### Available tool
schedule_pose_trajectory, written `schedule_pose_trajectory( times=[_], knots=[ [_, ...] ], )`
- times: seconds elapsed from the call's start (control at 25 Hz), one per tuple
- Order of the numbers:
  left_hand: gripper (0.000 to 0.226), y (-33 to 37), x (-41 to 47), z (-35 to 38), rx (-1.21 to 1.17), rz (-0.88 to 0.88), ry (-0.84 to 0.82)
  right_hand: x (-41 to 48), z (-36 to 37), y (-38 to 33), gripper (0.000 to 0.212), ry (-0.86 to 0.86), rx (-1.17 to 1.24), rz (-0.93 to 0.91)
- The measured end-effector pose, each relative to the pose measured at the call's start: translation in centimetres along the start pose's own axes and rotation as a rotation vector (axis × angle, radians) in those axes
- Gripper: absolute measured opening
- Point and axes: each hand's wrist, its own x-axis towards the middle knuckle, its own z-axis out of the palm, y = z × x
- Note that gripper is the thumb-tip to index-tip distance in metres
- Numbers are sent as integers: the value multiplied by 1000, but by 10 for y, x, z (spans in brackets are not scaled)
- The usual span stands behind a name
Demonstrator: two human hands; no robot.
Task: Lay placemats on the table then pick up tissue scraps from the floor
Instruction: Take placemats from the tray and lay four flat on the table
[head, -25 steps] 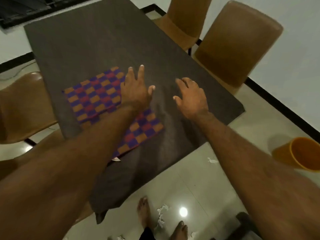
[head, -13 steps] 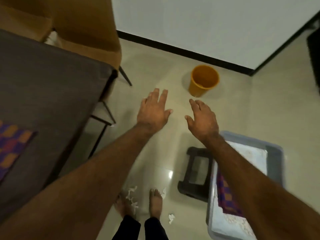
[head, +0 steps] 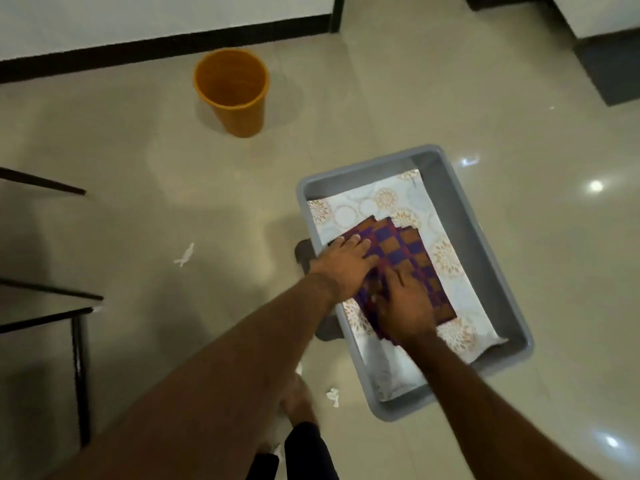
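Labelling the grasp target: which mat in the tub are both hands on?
The purple-orange checked placemat, on top; the white floral mat lies beneath it.

The person wears black trousers, with bare forearms and one bare foot showing.

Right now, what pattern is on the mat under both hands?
The placemat is checkered purple, orange and red, seen best in head view.
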Motion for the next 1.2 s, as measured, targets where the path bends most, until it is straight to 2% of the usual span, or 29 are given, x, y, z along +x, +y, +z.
schedule_pose_trajectory(
  times=[0.12, 0.24, 0.44, 0.64, 0.8, 0.96, 1.2],
  knots=[
    [51, 2, 23, 13, 79, 46, -58, -14, 30, 13, 58, -45, 43, 69],
    [65, 4, 36, 15, 162, 95, -104, -18, 41, 13, 65, -37, 51, 107],
    [75, 1, 35, 11, 215, 130, -157, -17, 38, 2, 48, 39, 98, 126],
    [46, 4, 25, -7, 207, 79, -133, -18, 13, -5, 50, 87, 39, 121],
    [32, -6, 2, -51, 172, 63, -15, -1, -41, -12, 53, 142, -74, 68],
    [24, -35, -41, -123, 66, -12, 154, 20, -115, -53, 53, 314, -109, -87],
    [23, -125, -195, -212, -128, -285, 356, 33, -201, -209, 57, 324, -179, -404]
  ],
)
